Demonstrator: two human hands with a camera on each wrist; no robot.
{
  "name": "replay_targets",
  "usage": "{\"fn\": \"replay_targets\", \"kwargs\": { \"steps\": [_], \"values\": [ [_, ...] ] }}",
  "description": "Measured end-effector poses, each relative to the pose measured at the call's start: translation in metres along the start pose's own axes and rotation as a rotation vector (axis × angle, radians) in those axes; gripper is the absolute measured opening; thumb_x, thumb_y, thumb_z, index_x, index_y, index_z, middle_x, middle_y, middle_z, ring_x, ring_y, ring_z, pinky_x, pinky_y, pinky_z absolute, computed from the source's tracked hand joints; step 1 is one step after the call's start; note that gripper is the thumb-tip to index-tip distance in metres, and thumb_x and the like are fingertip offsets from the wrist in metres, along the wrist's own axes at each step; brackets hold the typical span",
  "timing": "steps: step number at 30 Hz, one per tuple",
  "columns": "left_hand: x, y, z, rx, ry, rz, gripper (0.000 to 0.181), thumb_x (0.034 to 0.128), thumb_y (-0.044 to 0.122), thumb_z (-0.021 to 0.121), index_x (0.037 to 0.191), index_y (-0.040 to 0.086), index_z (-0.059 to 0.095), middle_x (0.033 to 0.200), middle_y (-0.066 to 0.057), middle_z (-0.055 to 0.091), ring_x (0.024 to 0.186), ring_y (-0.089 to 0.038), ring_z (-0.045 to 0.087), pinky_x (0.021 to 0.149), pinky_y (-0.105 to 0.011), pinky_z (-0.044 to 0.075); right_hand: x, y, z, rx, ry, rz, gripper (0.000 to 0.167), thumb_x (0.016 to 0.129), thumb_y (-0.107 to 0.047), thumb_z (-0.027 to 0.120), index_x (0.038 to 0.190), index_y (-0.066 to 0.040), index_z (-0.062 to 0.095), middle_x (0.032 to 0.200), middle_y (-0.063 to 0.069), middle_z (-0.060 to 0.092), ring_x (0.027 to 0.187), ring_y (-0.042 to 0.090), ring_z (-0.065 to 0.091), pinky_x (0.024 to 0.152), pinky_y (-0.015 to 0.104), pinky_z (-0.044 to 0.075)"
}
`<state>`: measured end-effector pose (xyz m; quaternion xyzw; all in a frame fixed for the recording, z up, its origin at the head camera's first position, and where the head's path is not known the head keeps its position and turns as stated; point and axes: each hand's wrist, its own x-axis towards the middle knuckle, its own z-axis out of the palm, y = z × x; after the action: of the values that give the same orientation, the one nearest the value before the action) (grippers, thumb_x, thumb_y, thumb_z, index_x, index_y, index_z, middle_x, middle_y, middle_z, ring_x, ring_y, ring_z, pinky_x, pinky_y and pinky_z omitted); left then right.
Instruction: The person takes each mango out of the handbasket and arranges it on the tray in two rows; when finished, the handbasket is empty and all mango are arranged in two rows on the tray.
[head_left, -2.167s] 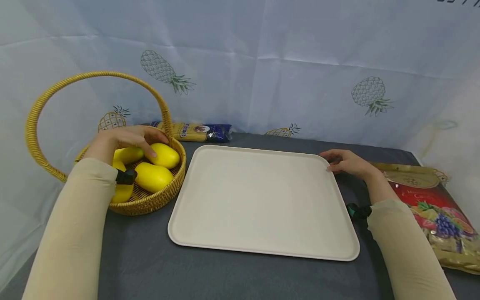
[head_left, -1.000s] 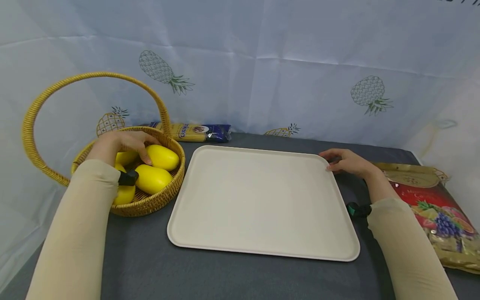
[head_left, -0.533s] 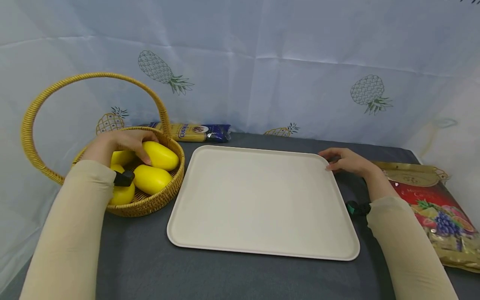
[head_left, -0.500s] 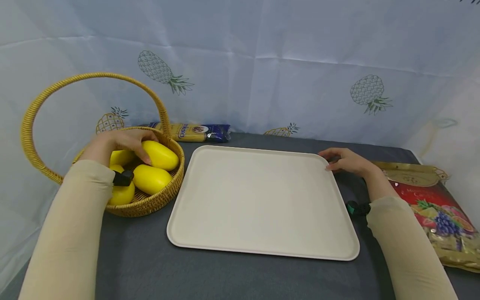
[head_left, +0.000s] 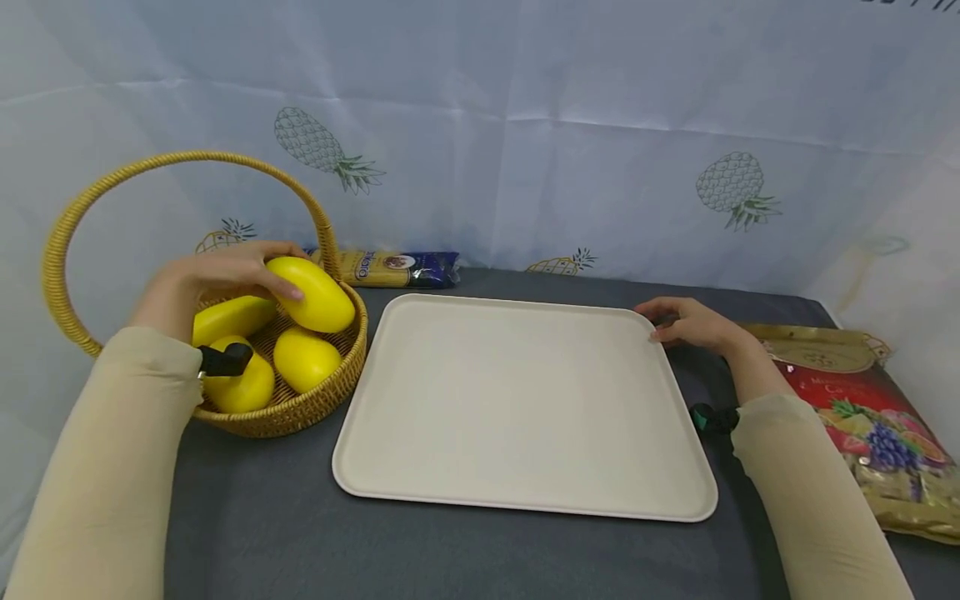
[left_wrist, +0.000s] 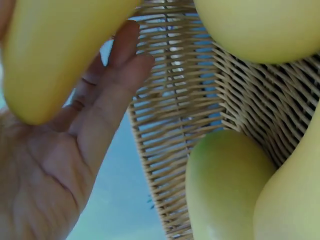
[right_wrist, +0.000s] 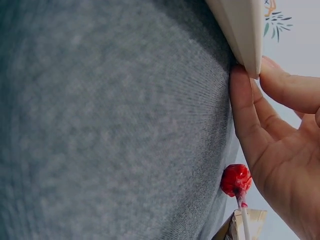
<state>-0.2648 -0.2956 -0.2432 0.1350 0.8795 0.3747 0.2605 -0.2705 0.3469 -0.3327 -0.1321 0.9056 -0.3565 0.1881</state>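
Note:
My left hand grips a yellow mango, thumb on its near side, just above the wicker basket. In the left wrist view the held mango hangs at upper left, beside the palm and long fingers. Below it in the basket lie more yellow fruits: a mango, a rounder one and a longer one. On the right, my right hand pinches the far right corner of a cream tray. The right wrist view has the tray's edge between thumb and fingers.
The basket's tall handle arches over my left wrist. A pasta packet lies behind, against the pineapple-print cloth. To the right of my right arm lies a red and gold candy bag. A red lollipop appears by my right hand.
My left hand has taken hold of the mango and raised it a little off the others. The fruits left in the basket have shifted slightly. My right hand stays at the tray corner.

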Motion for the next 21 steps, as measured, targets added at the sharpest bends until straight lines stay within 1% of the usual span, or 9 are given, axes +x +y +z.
{"fn": "replay_targets", "kwargs": {
  "steps": [4, 8, 10, 13, 15, 18, 21],
  "values": [
    [-0.002, 0.006, 0.001, -0.056, -0.001, 0.040, 0.063, 0.0945, 0.021, 0.064, 0.144, 0.002, 0.030, 0.126, -0.009, 0.053, 0.104, -0.016, 0.064, 0.092, -0.033, 0.058, 0.000, 0.000, 0.000, 0.001, -0.001, -0.006, 0.056, 0.094, -0.012, 0.063, 0.146, -0.001, 0.043, 0.140, 0.027, 0.048, 0.121, 0.039, 0.055, 0.101, 0.055, 0.053],
    [-0.005, 0.014, 0.005, -0.092, 0.009, 0.082, 0.055, 0.0937, 0.018, 0.064, 0.139, 0.006, 0.036, 0.119, -0.004, 0.057, 0.103, -0.019, 0.064, 0.090, -0.032, 0.058, -0.001, 0.000, 0.000, -0.003, -0.003, -0.008, 0.055, 0.095, -0.011, 0.062, 0.146, -0.002, 0.043, 0.140, 0.026, 0.049, 0.121, 0.040, 0.055, 0.101, 0.056, 0.053],
    [-0.005, 0.018, 0.008, -0.099, 0.019, 0.104, 0.053, 0.0932, 0.017, 0.064, 0.138, 0.007, 0.038, 0.119, -0.003, 0.058, 0.103, -0.020, 0.063, 0.090, -0.033, 0.058, -0.001, 0.000, 0.000, -0.008, -0.004, -0.008, 0.055, 0.095, -0.012, 0.062, 0.146, -0.003, 0.043, 0.139, 0.026, 0.049, 0.121, 0.039, 0.055, 0.101, 0.056, 0.053],
    [-0.006, 0.025, 0.013, -0.085, 0.031, 0.121, 0.054, 0.0925, 0.018, 0.065, 0.139, 0.009, 0.039, 0.122, -0.003, 0.057, 0.106, -0.021, 0.062, 0.092, -0.034, 0.058, -0.001, 0.001, 0.000, -0.008, -0.004, -0.006, 0.055, 0.095, -0.012, 0.062, 0.146, -0.003, 0.043, 0.139, 0.026, 0.049, 0.121, 0.039, 0.055, 0.101, 0.055, 0.053],
    [-0.006, 0.030, 0.015, -0.062, 0.039, 0.120, 0.057, 0.0921, 0.020, 0.066, 0.142, 0.010, 0.039, 0.125, -0.004, 0.056, 0.107, -0.021, 0.062, 0.093, -0.034, 0.057, -0.001, 0.001, 0.000, -0.006, -0.002, -0.005, 0.055, 0.095, -0.012, 0.062, 0.146, -0.003, 0.043, 0.139, 0.025, 0.050, 0.121, 0.038, 0.055, 0.101, 0.055, 0.053],
    [-0.006, 0.039, 0.020, -0.034, 0.047, 0.120, 0.060, 0.0915, 0.022, 0.066, 0.144, 0.012, 0.039, 0.127, -0.005, 0.056, 0.107, -0.021, 0.061, 0.092, -0.033, 0.056, 0.000, 0.001, 0.001, -0.001, 0.002, -0.004, 0.055, 0.095, -0.012, 0.062, 0.146, -0.003, 0.043, 0.137, 0.025, 0.051, 0.119, 0.037, 0.056, 0.101, 0.055, 0.053],
    [-0.004, 0.048, 0.024, -0.017, 0.056, 0.135, 0.058, 0.0909, 0.022, 0.066, 0.143, 0.014, 0.042, 0.125, -0.006, 0.058, 0.105, -0.023, 0.061, 0.090, -0.034, 0.057, 0.000, 0.002, 0.001, 0.000, 0.006, -0.003, 0.055, 0.095, -0.011, 0.062, 0.145, -0.003, 0.044, 0.135, 0.024, 0.052, 0.117, 0.036, 0.056, 0.101, 0.055, 0.053]
  ]
}}
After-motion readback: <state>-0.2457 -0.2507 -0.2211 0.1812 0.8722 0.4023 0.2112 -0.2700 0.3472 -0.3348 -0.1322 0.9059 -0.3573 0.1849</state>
